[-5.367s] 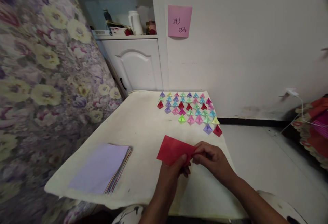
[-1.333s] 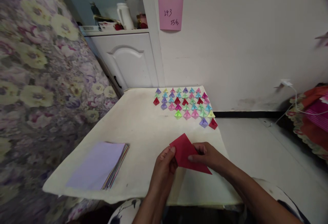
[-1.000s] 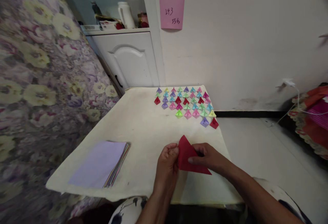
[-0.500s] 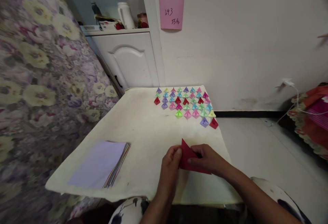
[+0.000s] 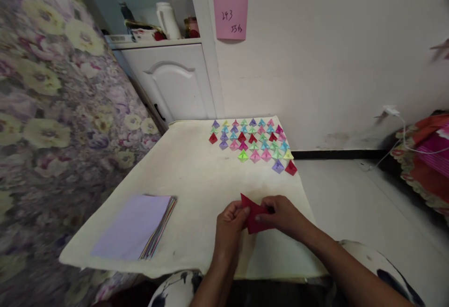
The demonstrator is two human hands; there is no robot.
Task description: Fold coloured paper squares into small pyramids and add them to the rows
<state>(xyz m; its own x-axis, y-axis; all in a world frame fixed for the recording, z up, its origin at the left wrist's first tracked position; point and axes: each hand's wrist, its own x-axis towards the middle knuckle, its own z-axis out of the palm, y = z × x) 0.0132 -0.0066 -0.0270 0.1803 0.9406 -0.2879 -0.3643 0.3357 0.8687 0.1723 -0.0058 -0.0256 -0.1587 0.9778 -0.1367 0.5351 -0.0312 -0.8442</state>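
Near table (image 5: pixel 196 176) edge: left hand (image 5: pixel 229 222) and right hand (image 5: pixel 282 213), fingers closed in pinches, grip a folded red paper (image 5: pixel 253 211) from nine and three o'clock, apparently to press its creases. A stack of sheets (image 5: pixel 135 225) lies at nine o'clock, seemingly for easy reach. Rows of small folded pieces (image 5: pixel 254 143) sit at twelve o'clock, apart from the hands.

a square pink paper note (image 5: pixel 230 15) stuck on the white wall (image 5: pixel 315 54) bears handwritten dark digits "243" on its upper line; the two marks beneath them cannot be read.
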